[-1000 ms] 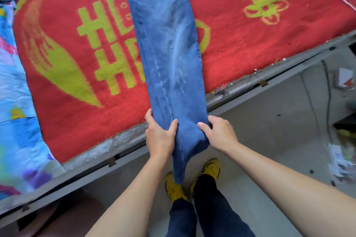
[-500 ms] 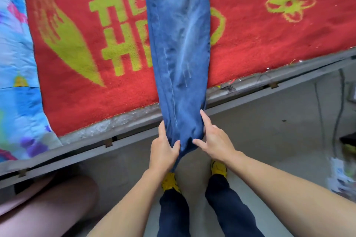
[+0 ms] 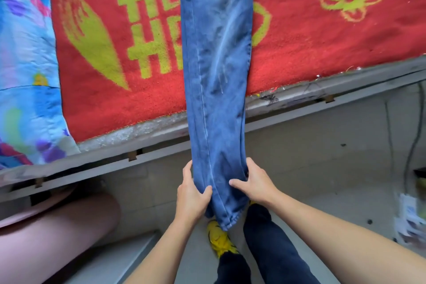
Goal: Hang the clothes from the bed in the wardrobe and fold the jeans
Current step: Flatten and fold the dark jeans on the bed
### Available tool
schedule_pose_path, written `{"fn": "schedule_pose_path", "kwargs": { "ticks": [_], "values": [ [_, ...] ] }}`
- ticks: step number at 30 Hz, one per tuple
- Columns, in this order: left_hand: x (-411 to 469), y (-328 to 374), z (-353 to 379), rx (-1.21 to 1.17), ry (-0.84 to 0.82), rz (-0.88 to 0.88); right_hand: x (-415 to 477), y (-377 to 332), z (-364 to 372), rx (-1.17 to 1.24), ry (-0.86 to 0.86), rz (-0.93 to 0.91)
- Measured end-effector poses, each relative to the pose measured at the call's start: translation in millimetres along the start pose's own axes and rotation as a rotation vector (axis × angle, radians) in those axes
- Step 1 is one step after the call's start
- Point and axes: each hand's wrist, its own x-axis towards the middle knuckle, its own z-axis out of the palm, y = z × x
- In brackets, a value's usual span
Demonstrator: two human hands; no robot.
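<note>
Blue jeans (image 3: 216, 53) lie stretched lengthwise across the red blanket (image 3: 311, 37) on the bed, legs laid together, their hem end hanging past the bed's grey edge (image 3: 161, 145) toward me. My left hand (image 3: 191, 193) grips the left side of the legs near the hem, thumb on top. On the right side, my right hand (image 3: 255, 182) pinches the same end. The waist end runs out of view at the top.
A blue patterned quilt (image 3: 25, 64) covers the bed's left part. A pink rounded object (image 3: 53, 233) sits low at left. My legs and yellow shoes (image 3: 219, 237) stand on the grey floor. Cables (image 3: 412, 145) and papers (image 3: 410, 219) lie at right.
Both hands have slid down the jeans legs toward the hem and away from the bed edge, drawing the fabric straight. The view has shifted so the bed sits higher.
</note>
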Motion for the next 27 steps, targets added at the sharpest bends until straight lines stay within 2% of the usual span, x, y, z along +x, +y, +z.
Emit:
{"fn": "schedule_pose_path", "kwargs": {
  "ticks": [3,8,13,16,23,27],
  "values": [
    [-10,-13,1,0.060,-0.008,0.052,-19,22,11,0.010,0.038,0.017],
    [-38,-35,16,0.141,0.025,0.115,-62,27,27,0.113,0.193,0.016],
    [-38,11,0,0.323,0.140,0.083,-84,-23,7,-0.069,0.298,0.024],
    [-18,62,-29,0.259,0.215,0.065,-70,-68,-26,-0.102,0.285,0.073],
    [74,200,-80,-0.075,0.320,0.021,15,-189,-134,0.116,0.177,0.103],
    [160,263,-96,-0.257,0.298,0.136,85,-250,-188,0.454,0.240,0.043]
  ]
}}
